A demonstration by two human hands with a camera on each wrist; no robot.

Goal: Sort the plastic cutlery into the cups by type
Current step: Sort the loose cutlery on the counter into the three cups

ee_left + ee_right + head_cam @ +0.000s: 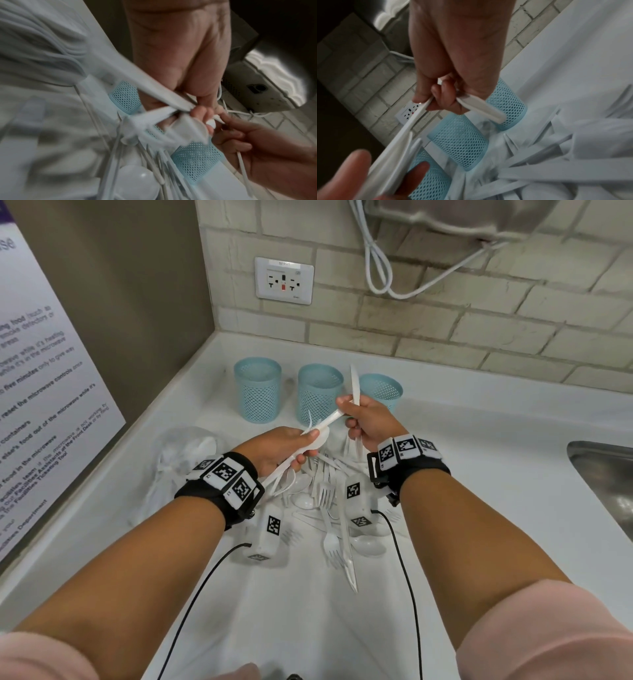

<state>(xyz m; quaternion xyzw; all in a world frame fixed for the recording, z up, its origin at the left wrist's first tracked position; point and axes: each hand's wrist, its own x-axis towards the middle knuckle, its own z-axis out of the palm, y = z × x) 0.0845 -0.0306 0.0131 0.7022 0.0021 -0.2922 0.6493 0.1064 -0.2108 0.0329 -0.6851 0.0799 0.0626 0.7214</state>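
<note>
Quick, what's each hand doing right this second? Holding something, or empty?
Left hand: gripping a bunch of white plastic cutlery, spoons among it.
Right hand: gripping a plastic knife and pinching a handle from the left hand's bunch.

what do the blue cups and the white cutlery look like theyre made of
The blue cups look like matte moulded plastic: the walls are an even perforated mesh under a solid rim. The white cutlery on the countertop looks like thin, slightly glossy plastic; the spoon bowls catch soft highlights.
</note>
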